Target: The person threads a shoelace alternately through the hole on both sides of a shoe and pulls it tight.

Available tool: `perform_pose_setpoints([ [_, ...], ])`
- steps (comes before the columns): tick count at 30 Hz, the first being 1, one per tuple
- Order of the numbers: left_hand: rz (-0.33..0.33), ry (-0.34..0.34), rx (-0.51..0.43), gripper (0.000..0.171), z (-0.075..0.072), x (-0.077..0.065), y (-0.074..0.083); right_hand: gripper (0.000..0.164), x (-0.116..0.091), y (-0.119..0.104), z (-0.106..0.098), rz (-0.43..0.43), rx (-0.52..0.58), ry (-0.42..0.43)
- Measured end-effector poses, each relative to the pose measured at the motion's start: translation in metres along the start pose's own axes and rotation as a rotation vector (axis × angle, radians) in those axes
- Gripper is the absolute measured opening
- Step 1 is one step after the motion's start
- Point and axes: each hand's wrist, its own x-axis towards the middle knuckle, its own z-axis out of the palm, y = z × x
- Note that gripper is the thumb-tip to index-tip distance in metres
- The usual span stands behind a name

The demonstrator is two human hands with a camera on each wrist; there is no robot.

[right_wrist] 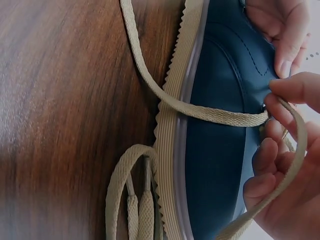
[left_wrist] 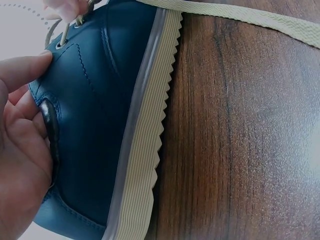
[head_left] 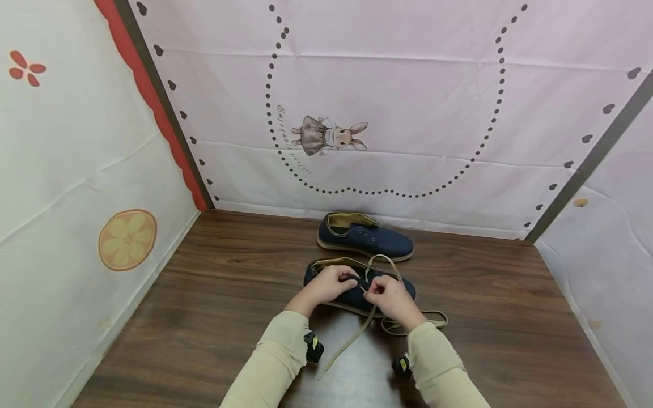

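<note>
A navy shoe (head_left: 352, 298) with a ribbed beige sole lies on its sole, toe to the right. My left hand (head_left: 326, 283) grips its eyelet flap; in the left wrist view the thumb (left_wrist: 30, 70) presses the outside and the other fingers are inside the opening. At the eyelets, my right hand (head_left: 391, 299) pinches a flat beige shoelace (right_wrist: 295, 160) between thumb and forefinger. One length of lace (head_left: 349, 341) trails over the sole onto the table, and another loops above the right hand. Fingers partly hide the eyelets.
Behind stands a matching navy shoe (head_left: 390, 242) with bare eyelets, close to the printed back curtain (head_left: 408, 130). A bundled beige lace (right_wrist: 116, 185) lies on the brown wooden table (head_left: 229, 283), beside the near shoe's toe. Printed sheets also border both sides.
</note>
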Motion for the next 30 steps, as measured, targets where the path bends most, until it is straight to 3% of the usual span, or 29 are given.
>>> perform_pose_setpoints([
  [9,0.006,-0.002,-0.067,0.016,-0.001,-0.001,0.000,0.020,0.000,-0.002,0.001,0.024,-0.003,0.001],
  [15,-0.004,-0.031,-0.123,0.018,-0.003,-0.001,0.000,0.019,0.002,-0.005,0.005,0.023,-0.034,0.054],
  [19,0.005,-0.066,-0.122,0.019,-0.005,-0.001,0.001,0.033,0.004,-0.003,0.011,0.036,-0.101,0.170],
  [23,-0.037,-0.095,-0.093,0.024,-0.007,-0.001,0.004,0.047,0.004,0.006,0.017,0.036,-0.117,0.297],
  [27,-0.088,-0.091,-0.106,0.030,-0.008,0.000,0.005,0.041,0.002,0.014,0.018,-0.007,0.015,0.378],
  [30,-0.079,-0.055,-0.141,0.029,-0.006,0.001,0.001,0.028,0.001,0.021,0.015,-0.088,0.076,0.486],
])
